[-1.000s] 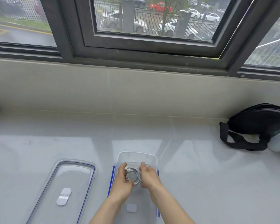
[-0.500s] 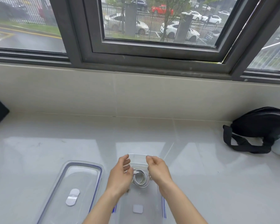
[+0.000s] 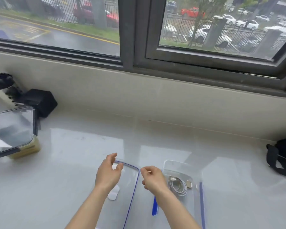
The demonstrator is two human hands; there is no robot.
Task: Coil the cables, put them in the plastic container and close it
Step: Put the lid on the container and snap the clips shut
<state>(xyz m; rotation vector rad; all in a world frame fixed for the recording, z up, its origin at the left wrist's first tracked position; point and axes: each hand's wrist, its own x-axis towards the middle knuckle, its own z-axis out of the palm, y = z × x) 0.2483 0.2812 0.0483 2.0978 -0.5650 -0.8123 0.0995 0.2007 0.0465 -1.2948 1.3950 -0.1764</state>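
A clear plastic container (image 3: 182, 167) sits open on the pale glossy worktop (image 3: 73, 162), near the front edge and right of centre, with blue clips along its long sides. Inside it lies a white coiled cable (image 3: 177, 185), its connector ends resting at the coil's top and right side. The container's clear lid (image 3: 130, 187), edged with a blue seal, lies flat on the worktop just to the left of the container, a white patch at its middle.

Both hands are empty. The left hand (image 3: 108, 171) hovers over the far end of the lid, fingers spread apart and curled loosely, thumb toward the lid's far rim; whether any fingertip touches the lid I cannot tell. The right hand (image 3: 153, 177) is between the lid and the container, over the gap where their edges meet, its fingers loosely curled inward and gripping nothing.

At the far left stands another clear lidded container (image 3: 12, 129) on a yellowish base, with a black box (image 3: 40, 103) behind it against the wall. A black strapped bag (image 3: 284, 157) lies at the right edge of the worktop. Beyond the worktop is a grey-framed window (image 3: 130, 38) looking out on a wet road, a fence and parked cars.
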